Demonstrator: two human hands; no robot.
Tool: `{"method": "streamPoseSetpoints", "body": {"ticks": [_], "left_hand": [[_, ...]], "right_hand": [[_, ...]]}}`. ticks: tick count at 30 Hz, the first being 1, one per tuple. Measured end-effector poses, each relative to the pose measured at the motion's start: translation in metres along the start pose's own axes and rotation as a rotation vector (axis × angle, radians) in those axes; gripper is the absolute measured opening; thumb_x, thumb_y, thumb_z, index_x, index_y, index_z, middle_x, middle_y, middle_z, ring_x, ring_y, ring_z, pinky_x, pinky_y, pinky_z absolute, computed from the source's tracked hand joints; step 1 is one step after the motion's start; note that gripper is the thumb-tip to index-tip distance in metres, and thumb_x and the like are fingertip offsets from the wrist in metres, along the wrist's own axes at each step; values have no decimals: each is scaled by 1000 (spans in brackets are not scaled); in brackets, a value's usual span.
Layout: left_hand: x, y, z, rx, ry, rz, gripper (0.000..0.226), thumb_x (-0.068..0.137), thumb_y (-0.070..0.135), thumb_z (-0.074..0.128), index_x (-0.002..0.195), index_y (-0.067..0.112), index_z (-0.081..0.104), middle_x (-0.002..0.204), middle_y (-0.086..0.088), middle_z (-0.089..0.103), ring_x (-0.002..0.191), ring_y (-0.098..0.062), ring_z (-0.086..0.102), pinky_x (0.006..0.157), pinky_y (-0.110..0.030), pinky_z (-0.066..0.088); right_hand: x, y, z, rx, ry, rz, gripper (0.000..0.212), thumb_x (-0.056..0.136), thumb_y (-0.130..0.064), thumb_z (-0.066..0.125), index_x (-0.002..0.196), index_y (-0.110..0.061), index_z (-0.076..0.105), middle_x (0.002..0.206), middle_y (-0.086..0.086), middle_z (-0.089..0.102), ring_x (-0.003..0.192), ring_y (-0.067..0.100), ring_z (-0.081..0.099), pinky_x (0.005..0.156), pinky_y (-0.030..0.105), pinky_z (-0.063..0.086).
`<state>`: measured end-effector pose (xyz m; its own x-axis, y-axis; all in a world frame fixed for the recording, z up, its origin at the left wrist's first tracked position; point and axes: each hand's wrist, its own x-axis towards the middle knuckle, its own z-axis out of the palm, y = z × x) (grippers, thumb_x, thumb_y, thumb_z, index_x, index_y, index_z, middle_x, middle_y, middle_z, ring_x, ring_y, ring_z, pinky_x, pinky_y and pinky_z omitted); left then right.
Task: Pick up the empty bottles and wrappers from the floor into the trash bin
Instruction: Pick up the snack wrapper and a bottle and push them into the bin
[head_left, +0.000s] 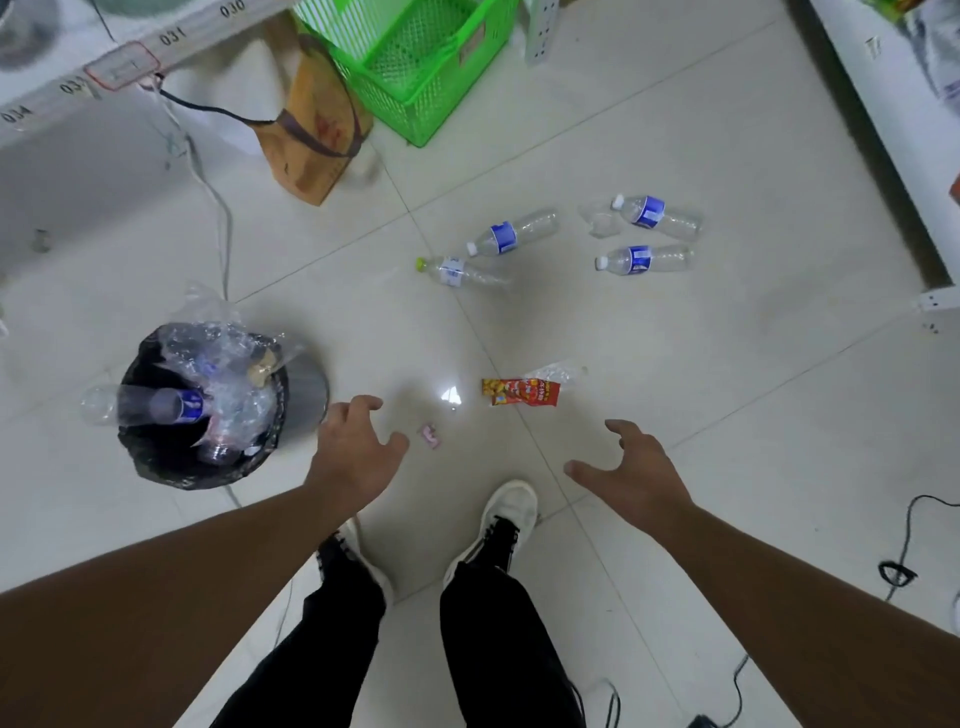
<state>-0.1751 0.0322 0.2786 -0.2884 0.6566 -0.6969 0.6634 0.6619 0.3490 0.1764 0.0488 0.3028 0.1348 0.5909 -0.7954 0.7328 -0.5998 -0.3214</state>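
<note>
Several clear empty bottles with blue labels lie on the tiled floor ahead: one with a green cap (460, 272), another (511, 232), and two at the right (657, 215) (644, 259). A red and yellow wrapper (521, 392) lies nearer, with a clear wrapper (553, 372) beside it and a small pink wrapper (430, 435) by my left hand. The trash bin (306, 384), lined in black, stands at the left, full of bottles and plastic. My left hand (356, 452) hovers open between bin and pink wrapper. My right hand (631, 470) hangs open, below the red wrapper.
A green plastic basket (415, 62) and a cardboard box (317, 130) stand at the back. White shelving runs along the left (78, 78) and right (893, 104). Cables trail on the floor at left (221, 218) and lower right (904, 551). My feet (506, 519) stand below the hands.
</note>
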Motion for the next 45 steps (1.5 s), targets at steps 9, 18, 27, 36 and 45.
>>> {"method": "streamPoseSetpoints", "body": {"ticks": [9,18,27,36,45], "left_hand": [[18,-10,21,30,-113,9,64,84,45,64,145,30,49,144,-4,45,130,-29,45,98,-46,46],[108,-64,107,71,-83,1,63,90,52,63,146,28,47,147,-5,44,134,-31,45,103,-49,47],[218,-133,294,29,1,-235,44,83,42,69,122,32,49,120,-4,41,93,-39,61,88,-38,50],[196,-131,299,-5,251,-136,11,97,29,60,97,28,49,103,-1,49,81,-34,57,68,-40,43],[106,-35,152,36,279,-3,14,91,30,60,90,34,47,96,12,55,77,-14,58,69,-36,44]], "right_hand": [[19,-19,26,-25,-15,-5,98,76,-63,85,159,-36,39,154,7,46,140,25,53,102,38,48],[139,-8,95,-243,-5,-100,105,71,-81,76,160,-45,34,163,4,33,147,37,40,113,54,45],[342,70,180,-560,70,-293,88,80,-72,74,154,-55,31,167,2,19,147,43,27,103,66,50],[325,106,187,-460,203,-389,35,96,-38,66,120,-14,57,113,16,56,105,42,54,74,46,50],[186,69,60,-348,274,-287,32,91,-46,67,111,-27,50,98,2,50,93,29,50,66,42,51]]}}
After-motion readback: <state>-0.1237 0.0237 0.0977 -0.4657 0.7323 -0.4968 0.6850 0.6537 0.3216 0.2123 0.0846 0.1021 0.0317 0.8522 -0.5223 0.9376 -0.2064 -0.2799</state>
